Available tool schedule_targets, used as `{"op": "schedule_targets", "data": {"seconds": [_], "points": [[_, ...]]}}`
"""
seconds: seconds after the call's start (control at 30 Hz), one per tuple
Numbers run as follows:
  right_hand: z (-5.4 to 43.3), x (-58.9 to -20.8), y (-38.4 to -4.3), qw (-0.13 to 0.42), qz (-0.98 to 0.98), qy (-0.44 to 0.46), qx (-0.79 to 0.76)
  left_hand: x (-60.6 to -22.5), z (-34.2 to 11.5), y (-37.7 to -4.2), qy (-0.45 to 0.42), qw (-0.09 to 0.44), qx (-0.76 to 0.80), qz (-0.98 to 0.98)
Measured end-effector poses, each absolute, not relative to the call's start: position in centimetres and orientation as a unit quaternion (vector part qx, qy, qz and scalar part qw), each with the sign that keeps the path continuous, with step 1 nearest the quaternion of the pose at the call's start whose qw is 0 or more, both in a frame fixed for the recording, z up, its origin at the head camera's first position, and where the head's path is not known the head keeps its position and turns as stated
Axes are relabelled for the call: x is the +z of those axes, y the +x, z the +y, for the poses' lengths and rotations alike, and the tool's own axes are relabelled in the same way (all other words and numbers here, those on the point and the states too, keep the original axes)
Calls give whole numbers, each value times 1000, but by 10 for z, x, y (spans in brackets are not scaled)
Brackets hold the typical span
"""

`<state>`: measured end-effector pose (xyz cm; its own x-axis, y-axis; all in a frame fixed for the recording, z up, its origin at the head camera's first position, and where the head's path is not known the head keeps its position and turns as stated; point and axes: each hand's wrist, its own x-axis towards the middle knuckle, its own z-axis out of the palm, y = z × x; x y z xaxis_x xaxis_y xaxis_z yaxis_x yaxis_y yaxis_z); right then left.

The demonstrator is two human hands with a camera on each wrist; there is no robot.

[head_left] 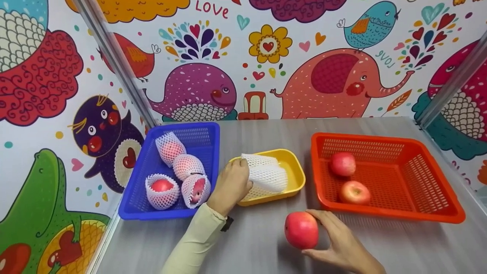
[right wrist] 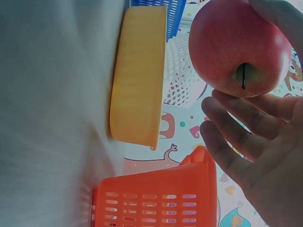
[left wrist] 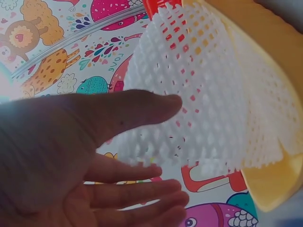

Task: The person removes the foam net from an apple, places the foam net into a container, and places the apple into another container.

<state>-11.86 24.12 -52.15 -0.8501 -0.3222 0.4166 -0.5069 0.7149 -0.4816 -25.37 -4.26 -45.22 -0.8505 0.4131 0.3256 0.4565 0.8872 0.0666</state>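
Nearest, the right hand holds an apple off the counter, thumb and fingers clamped on one side of the fruit. Beyond it, the left hand pinches white foam netting between thumb and fingers at the yellow tray. The apple could slip, I judge, its skin looking smooth and its far side unsupported; a hard tug might tear the netting (it looks thin), or drag out any other layer lying with it.

The left wrist hangs close by the blue basket's right rim, so a sideways swing could knock it. The gap between tray and red basket is narrow; the roomier stretch is the near counter, between the forearms. Netted apples sit in the blue basket, two bare ones in the red. The patterned wall bounds the far edge.
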Motion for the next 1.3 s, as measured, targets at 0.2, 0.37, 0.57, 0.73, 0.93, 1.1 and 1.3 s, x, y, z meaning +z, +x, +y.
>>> {"op": "schedule_targets", "data": {"seconds": [0.2,0.37,0.57,0.73,0.93,1.1,1.3], "points": [[240,-524,-120,167,-907,250,296,-452,-52,-247,-220,161,-66,-960],[240,-524,-122,180,-897,273,296,-451,-61,-241,-221,173,-54,-958],[238,-520,-120,167,-903,257,302,-450,-68,-231,-229,205,-46,-951],[238,-517,-118,151,-907,241,310,-448,-73,-221,-226,209,-57,-950],[239,-513,-118,137,-916,219,307,-445,-77,-204,-229,204,-69,-949],[242,-508,-117,129,-924,197,302,-445,-82,-190,-241,208,-85,-944],[244,-508,-116,144,-921,204,299,-447,-86,-182,-255,230,-104,-933]]}}
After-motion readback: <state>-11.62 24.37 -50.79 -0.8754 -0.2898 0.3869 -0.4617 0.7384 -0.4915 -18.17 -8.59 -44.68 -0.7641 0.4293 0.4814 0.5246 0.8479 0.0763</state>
